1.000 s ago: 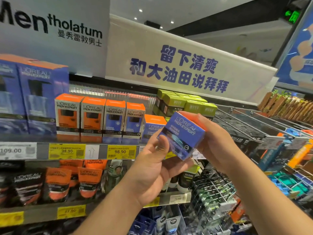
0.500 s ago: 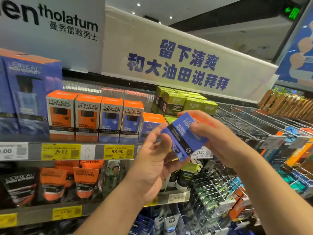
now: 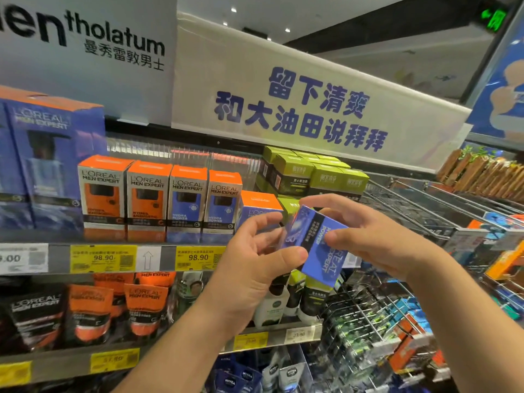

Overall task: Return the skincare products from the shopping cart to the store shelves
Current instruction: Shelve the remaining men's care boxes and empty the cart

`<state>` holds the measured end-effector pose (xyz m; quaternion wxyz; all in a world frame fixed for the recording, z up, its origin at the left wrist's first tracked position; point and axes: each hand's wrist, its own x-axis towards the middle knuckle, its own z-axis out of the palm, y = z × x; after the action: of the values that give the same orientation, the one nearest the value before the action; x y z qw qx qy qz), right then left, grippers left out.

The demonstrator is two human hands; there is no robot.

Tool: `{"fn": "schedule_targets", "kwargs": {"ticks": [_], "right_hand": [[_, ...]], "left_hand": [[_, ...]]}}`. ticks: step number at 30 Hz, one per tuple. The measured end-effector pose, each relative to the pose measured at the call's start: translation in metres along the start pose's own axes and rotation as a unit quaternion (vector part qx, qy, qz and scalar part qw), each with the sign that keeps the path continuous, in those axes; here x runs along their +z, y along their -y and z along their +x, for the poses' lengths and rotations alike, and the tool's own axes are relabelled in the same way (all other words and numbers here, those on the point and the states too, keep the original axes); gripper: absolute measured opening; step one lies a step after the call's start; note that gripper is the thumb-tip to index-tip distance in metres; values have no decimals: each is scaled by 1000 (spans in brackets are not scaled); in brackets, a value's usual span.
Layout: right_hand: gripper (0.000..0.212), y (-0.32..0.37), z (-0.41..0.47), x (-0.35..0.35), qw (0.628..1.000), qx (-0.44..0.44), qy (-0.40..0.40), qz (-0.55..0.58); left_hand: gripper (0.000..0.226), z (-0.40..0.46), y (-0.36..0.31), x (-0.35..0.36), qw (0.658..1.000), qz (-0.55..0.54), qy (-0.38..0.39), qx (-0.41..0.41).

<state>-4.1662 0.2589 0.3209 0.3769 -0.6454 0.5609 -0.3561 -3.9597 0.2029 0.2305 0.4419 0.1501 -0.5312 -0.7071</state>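
Note:
I hold a small blue L'Oreal Men Expert Hydra Power box in front of the shelf, tilted with its text running sideways. My left hand pinches its lower left edge with the thumb. My right hand grips its right side with fingers over the top. Just behind the box, a matching blue box with an orange top stands on the upper shelf. The shopping cart is out of view.
On the upper shelf stands a row of orange and blue L'Oreal boxes, with green boxes stacked to their right. Large blue boxes fill the left end. Tubes and bottles sit on the shelf below. Wire racks extend right.
The blue box has been turned between both hands, from front face showing to standing on end with its text sideways, and has dropped slightly lower.

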Motion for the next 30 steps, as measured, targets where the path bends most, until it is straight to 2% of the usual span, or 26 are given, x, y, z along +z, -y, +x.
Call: {"fn": "schedule_targets", "kwargs": {"ticks": [4, 6, 9, 13, 16, 20, 23, 25, 30], "right_hand": [[75, -1, 3, 4, 999, 2, 42, 13], [69, -2, 4, 7, 999, 2, 49, 16], [58, -6, 9, 12, 1000, -7, 13, 23], [58, -12, 13, 18, 997, -31, -40, 50], [63, -16, 15, 21, 993, -50, -62, 90], [75, -13, 20, 26, 987, -63, -97, 116], [70, -8, 24, 26, 978, -79, -146, 124], [71, -4, 26, 28, 974, -81, -168, 126], [81, -1, 34, 33, 979, -40, -169, 109]], "left_hand": [[74, 3, -1, 0, 998, -27, -44, 28], [70, 4, -2, 0, 996, -34, -69, 43], [75, 3, 2, -4, 996, -31, -72, 50], [86, 0, 7, -5, 999, 23, -41, 21], [80, 1, 5, -4, 1000, 13, -23, -9], [85, 3, 0, -4, 999, -18, -37, -18], [71, 3, -2, -2, 998, -9, -54, -22], [77, 3, -1, 1, 997, -5, -62, -36], [55, 8, -8, 11, 985, -163, -54, -37]]}}
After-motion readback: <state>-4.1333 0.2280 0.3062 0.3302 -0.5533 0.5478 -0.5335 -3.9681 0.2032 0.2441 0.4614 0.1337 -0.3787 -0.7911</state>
